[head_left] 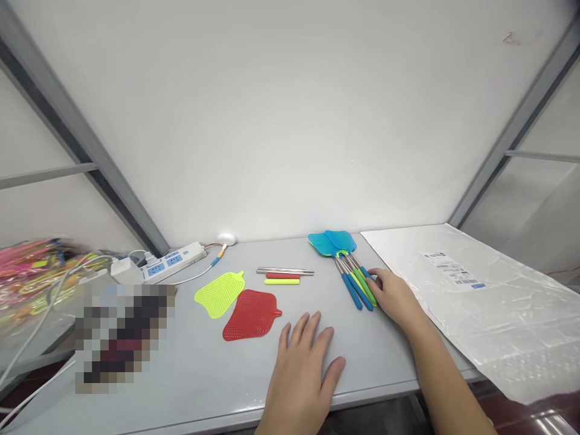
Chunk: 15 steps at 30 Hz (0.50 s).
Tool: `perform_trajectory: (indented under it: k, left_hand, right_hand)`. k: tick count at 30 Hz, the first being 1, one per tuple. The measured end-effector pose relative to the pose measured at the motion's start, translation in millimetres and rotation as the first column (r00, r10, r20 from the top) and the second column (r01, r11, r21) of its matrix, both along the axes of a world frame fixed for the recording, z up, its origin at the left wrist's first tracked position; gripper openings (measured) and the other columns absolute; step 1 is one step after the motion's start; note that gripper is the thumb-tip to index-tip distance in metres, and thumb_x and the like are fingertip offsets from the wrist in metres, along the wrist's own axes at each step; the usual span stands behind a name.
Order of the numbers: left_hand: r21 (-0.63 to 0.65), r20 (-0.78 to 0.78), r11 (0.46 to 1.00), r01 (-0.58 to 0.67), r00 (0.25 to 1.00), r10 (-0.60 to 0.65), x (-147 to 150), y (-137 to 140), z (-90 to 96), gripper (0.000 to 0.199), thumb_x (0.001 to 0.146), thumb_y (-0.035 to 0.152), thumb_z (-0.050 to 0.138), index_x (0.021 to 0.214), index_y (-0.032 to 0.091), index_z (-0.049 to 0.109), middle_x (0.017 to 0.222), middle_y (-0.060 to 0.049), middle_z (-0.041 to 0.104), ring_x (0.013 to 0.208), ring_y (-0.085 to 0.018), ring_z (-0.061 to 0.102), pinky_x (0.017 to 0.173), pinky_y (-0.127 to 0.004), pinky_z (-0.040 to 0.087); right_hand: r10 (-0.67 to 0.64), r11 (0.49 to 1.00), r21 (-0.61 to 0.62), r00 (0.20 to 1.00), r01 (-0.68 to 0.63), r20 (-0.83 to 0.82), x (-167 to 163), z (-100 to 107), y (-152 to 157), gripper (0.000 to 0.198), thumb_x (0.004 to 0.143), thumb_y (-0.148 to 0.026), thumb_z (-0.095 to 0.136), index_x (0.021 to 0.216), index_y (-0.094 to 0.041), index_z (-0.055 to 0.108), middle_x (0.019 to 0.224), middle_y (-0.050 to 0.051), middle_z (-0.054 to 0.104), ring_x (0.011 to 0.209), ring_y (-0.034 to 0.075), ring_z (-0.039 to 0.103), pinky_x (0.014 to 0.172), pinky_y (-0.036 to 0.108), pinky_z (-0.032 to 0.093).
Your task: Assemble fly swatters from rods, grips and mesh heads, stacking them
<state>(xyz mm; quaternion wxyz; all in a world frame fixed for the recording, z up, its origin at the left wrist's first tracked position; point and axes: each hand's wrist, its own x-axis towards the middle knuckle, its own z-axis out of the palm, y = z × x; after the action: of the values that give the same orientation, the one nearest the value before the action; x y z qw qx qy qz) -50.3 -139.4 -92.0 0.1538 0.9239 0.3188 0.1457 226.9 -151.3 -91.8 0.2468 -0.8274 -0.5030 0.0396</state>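
Observation:
My left hand (pixel 299 377) lies palm down near the table's front edge, fingers spread and holding nothing. To its right, my right hand (pixel 393 295) has its fingers bent against the outer handle of a bunch of fly swatters (pixel 357 284), which have blue and green grips, metal rods and blue heads fanned at the back. Beyond my left hand lie a loose red swatter head (pixel 251 315) and a yellow-green swatter head (pixel 220 295). Metal rods (pixel 284 271) rest beside a red grip (pixel 283 276) and a yellow grip (pixel 281 281).
A white power strip (pixel 174 260) with cables and a round white device (pixel 226 239) sit at the back left. Bagged colourful items (pixel 36 272) are at far left. A blurred-out object (pixel 124 338) lies left. A large white bubble mailer (pixel 480 296) covers the table's right side.

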Motion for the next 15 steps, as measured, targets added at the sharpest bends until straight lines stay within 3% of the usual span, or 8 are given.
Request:
perform_trajectory:
  k: [4, 9, 12, 15]
  left_hand:
    - [-0.043, 0.079, 0.999, 0.003, 0.997, 0.000, -2.4, -2.8, 5.0, 0.038, 0.097, 0.045, 0.040, 0.130, 0.031, 0.054, 0.149, -0.003, 0.043, 0.138, -0.029, 0.036, 0.113, -0.061, 0.027]
    - [-0.032, 0.307, 0.999, -0.032, 0.951, 0.041, -25.1, 11.1, 13.5, 0.028, 0.097, 0.034, 0.046, 0.120, 0.027, 0.061, 0.137, -0.005, 0.055, 0.124, -0.023, 0.052, 0.105, -0.043, 0.044]
    - [0.048, 0.408, 0.979, -0.196, 0.899, 0.160, -51.4, 33.1, 15.5, 0.025, 0.096, 0.028, 0.046, 0.115, 0.025, 0.063, 0.128, -0.006, 0.061, 0.119, -0.022, 0.054, 0.102, -0.042, 0.044]
    - [0.058, 0.362, 0.922, -0.384, 0.868, 0.339, -71.2, 50.0, 13.3, 0.026, 0.097, 0.029, 0.045, 0.117, 0.025, 0.061, 0.130, -0.006, 0.058, 0.123, -0.025, 0.049, 0.104, -0.046, 0.041]
  right_hand:
    - [0.003, 1.000, 0.006, 1.000, -0.003, 0.013, 2.0, -3.9, -0.5, 0.043, 0.093, -0.045, 0.038, 0.117, -0.021, 0.064, 0.090, 0.007, 0.065, 0.081, 0.022, 0.061, 0.072, 0.032, 0.043]
    - [0.005, 1.000, 0.015, 1.000, -0.005, 0.016, 6.0, -10.6, -4.0, 0.049, 0.094, -0.051, 0.035, 0.117, -0.020, 0.066, 0.094, 0.010, 0.063, 0.090, 0.025, 0.061, 0.081, 0.036, 0.044]
    - [-0.007, 0.999, 0.041, 0.999, 0.005, 0.047, 11.9, -14.4, -5.2, 0.051, 0.093, -0.054, 0.035, 0.110, -0.020, 0.069, 0.099, 0.012, 0.063, 0.097, 0.029, 0.059, 0.084, 0.041, 0.044]
    - [-0.048, 0.989, 0.147, 0.983, 0.021, 0.178, 8.7, -12.6, -2.7, 0.050, 0.093, -0.054, 0.036, 0.104, -0.020, 0.070, 0.099, 0.014, 0.064, 0.100, 0.033, 0.057, 0.084, 0.045, 0.043]
